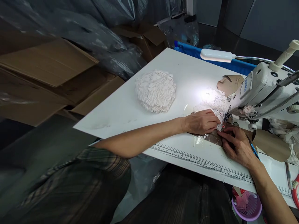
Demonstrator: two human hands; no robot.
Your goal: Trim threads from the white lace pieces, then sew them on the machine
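Observation:
My left hand [202,122] is closed, fingers curled together on white eyelet lace [216,102] beside the needle area of a sewing machine [254,85]. My right hand [239,145] lies just right of it, with a gap between thumb and index finger. That index fingertip touches the lower corner of the lace in front of the presser foot [226,117]. A slim blue tool [254,150] shows along the outer side of my right hand; whether the hand holds it is hidden. Beneath both hands is a brown plate [213,138] with shiny clear film.
A round pile of white lace [156,91] sits on the white table [116,115]. A ruler strip [198,160] follows its front edge. Brown card pieces [272,144] lie right, a purple basket [251,210] hangs below, and cardboard boxes [46,62] stand left. A lamp [217,56] lights the machine.

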